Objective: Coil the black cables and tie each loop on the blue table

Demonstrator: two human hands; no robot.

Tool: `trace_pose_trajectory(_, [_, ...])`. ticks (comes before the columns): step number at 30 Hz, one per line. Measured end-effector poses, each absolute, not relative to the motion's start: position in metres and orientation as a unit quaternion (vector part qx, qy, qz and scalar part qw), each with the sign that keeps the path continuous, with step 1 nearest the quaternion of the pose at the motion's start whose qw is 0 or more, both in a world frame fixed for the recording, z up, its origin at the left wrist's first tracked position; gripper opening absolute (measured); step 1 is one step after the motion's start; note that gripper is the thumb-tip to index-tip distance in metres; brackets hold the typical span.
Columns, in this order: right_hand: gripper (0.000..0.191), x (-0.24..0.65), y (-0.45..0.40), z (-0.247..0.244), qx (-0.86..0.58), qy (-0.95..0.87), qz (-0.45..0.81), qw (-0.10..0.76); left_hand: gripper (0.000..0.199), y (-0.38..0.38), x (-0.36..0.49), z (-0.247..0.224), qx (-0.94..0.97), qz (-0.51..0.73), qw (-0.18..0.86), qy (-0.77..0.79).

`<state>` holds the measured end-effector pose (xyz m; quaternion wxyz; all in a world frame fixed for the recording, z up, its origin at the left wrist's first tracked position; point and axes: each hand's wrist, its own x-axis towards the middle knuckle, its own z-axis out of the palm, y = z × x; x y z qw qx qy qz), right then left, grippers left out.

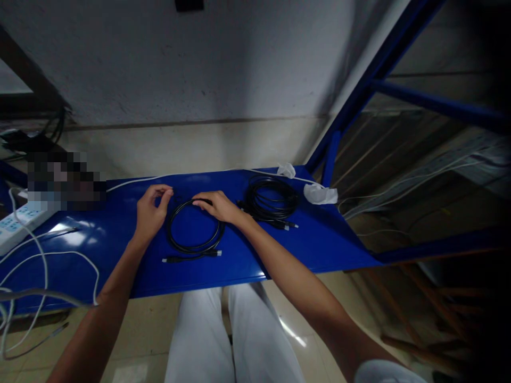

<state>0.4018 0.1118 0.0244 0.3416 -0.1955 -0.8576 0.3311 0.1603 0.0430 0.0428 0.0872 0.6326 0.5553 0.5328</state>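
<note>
Behind everything, a pale wall (239, 64), with a long blue table (239, 266) below and a blue metal frame (359, 101) rising at the right end. Under the near edge, light trousers (199, 330) on two legs. At the far left of the table, a white power strip (24, 219), with loose white cords (46, 271) looping beside and over the near edge. Right of centre, a thick bundle of coiled black cables (293, 205), lying flat. Left of that bundle, flat on the table between both hands and the near edge, a smaller black cable coil (195, 248). Right hand (217, 205) closed narrowly around the far side of the smaller coil, thumb and fingers on the cable. Left hand (151, 210) just left of the same coil, thumb and index fingertips close together; too small to tell whether pinched on anything. Near the right end, two crumpled white pieces (320, 194), one farther back beside the thin white cable (159, 176) along the rear edge. Smallest, pale-tipped plugs (217, 254) at the near side of the smaller coil, pointing opposite ways.
</note>
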Motion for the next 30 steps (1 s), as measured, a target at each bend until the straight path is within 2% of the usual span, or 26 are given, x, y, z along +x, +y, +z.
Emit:
trace_pose_trajectory(4, [0.028,0.406,0.12,0.018,-0.203,-0.864,0.293,0.356,0.031,0.068,0.192,0.054,0.65,0.534,0.228,0.489])
trace_pose_trajectory(7, [0.026,0.407,0.122,0.014,-0.221,-0.866,0.268,0.36,0.033,0.085,0.206,0.054,0.66,0.519,0.288,0.461])
trace_pose_trajectory(19, [0.021,0.407,0.118,0.013,-0.284,-0.846,0.296,0.341,0.023,0.07,0.193,0.039,0.73,0.449,0.174,0.485])
trace_pose_trajectory(26, [0.026,0.409,0.116,0.017,-0.277,-0.85,0.295,0.337,0.015,0.068,0.192,0.044,0.762,0.436,0.139,0.459])
trace_pose_trajectory(30, [0.039,0.408,0.115,0.017,-0.289,-0.851,0.286,0.331,0.014,0.068,0.192,0.045,0.778,0.414,0.125,0.455])
